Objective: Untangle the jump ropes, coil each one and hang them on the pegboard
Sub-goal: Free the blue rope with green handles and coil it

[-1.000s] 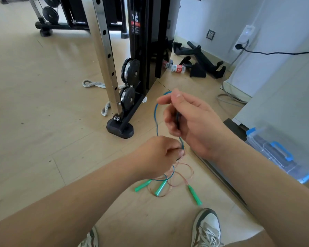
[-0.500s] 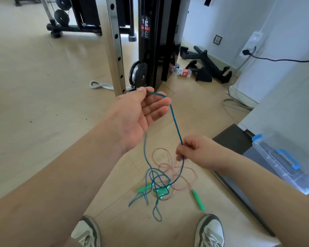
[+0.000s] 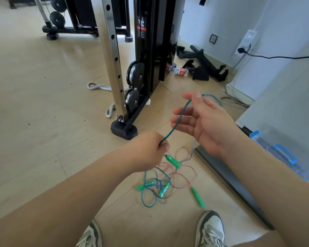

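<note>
A blue jump rope point(image 3: 175, 125) runs taut from my left hand point(image 3: 150, 150), which pinches it, up across the palm of my right hand point(image 3: 205, 122) and over its top. My right hand's fingers are spread and straight. One green handle point(image 3: 173, 161) hangs just below my left hand. The rest of the blue rope point(image 3: 150, 195) lies tangled on the floor with a thin pink jump rope point(image 3: 185, 177) and three more green handles point(image 3: 198, 196). No pegboard is in view.
A black cable machine with a steel post stands ahead, its foot point(image 3: 124, 130) close to my left hand. A grey rope point(image 3: 98, 86) and a bottle point(image 3: 179, 71) lie near it. A clear box with blue handles point(image 3: 284, 154) sits right, behind a dark floor strip point(image 3: 230, 184). My shoes point(image 3: 210, 230) are below.
The hands swapped roles: my left hand dropped from high and open to low, pinching the rope. My right hand let go of its pinch, rose and opened under the rope. A green handle lifted.
</note>
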A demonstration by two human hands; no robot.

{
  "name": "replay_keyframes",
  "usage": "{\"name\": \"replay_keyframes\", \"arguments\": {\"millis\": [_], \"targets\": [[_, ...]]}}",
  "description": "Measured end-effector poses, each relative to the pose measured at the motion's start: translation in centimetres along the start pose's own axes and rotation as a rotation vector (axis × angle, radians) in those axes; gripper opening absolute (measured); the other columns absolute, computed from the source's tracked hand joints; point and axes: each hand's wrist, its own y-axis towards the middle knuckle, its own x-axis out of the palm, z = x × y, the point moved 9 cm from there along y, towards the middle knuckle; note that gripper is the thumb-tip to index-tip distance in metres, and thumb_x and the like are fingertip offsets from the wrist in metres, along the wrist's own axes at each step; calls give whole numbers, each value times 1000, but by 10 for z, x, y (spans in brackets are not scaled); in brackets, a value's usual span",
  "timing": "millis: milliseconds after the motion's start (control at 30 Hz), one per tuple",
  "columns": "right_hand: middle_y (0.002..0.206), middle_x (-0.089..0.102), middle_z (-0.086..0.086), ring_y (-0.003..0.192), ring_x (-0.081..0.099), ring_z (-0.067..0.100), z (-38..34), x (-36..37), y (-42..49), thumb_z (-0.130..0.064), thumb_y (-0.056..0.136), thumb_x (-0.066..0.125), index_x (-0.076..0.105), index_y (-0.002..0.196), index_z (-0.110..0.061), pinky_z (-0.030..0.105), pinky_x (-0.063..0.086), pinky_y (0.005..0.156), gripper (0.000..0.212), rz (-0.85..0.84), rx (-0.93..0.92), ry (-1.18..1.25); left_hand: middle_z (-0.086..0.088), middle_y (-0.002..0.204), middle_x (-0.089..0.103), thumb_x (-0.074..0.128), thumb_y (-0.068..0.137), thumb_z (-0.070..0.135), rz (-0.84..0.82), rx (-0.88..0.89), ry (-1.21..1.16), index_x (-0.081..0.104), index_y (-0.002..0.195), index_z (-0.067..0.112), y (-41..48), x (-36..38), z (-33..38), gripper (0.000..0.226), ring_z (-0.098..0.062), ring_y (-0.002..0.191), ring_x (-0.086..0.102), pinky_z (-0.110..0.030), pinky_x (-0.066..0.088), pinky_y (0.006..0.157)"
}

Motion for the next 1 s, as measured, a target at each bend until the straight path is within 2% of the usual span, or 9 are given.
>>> {"name": "replay_keyframes", "arguments": {"millis": [133,267,467,600,700,767,833,900,1000], "targets": [[118,76,13,118,70,31,33,-2,-1,-61,94,60,65,129,-11,49,52,107,61,-212,189,-329,-22,85,77,41,110,22,158,-169,-784,63,103,3,-1,-22,-1,29,-33,77,78,-44,65,74],[109,77,16,106,73,35,59,9,-21,-41,96,68,70,124,-19,51,54,105,36,-477,249,-496,-18,79,78,47,109,18,208,-147,-1086,57,107,2,-2,-34,8,19,-33,79,78,-41,65,72],[76,69,11,76,67,23,45,-3,-16,-30,92,68,68,123,-5,50,57,96,40,-330,144,-422,-14,86,78,59,103,16,188,-176,-854,64,102,2,0,-30,-5,15,-23,74,76,-43,65,76],[58,52,9,58,54,22,49,-6,-14,-15,104,56,67,112,9,51,60,90,27,-320,205,-354,-14,78,75,57,96,56,232,-232,-321,69,86,5,-6,-42,-19,53,-25,69,74,-46,64,70],[69,65,14,67,65,26,47,1,-16,-14,107,49,67,103,2,56,56,94,24,-325,214,-286,-4,70,68,38,96,69,414,-196,30,67,80,15,-11,-69,-23,64,-24,72,66,-39,56,70],[82,71,18,76,70,29,41,4,-15,-12,110,42,62,99,-2,58,54,97,25,-323,185,-221,11,75,64,40,100,59,422,-118,-94,66,90,25,-10,-71,-19,44,-8,75,61,-30,48,70],[86,71,17,77,68,30,36,4,-12,-11,111,39,59,97,-4,58,53,98,26,-318,168,-194,19,82,66,47,105,39,235,-27,-434,69,106,31,-6,-51,-3,24,6,81,59,-23,46,79],[80,66,15,74,62,28,34,5,-12,-10,110,38,58,96,-4,60,53,97,25,-333,176,-157,17,86,71,51,106,21,31,51,-570,73,109,22,-4,-29,12,22,2,85,64,-22,48,87],[72,56,12,66,58,24,30,1,-9,-9,107,38,57,94,-5,61,51,99,23,-304,202,-93,2,76,69,54,105,23,35,85,-490,73,92,20,-4,-30,16,24,-17,80,70,-39,57,89]]}}
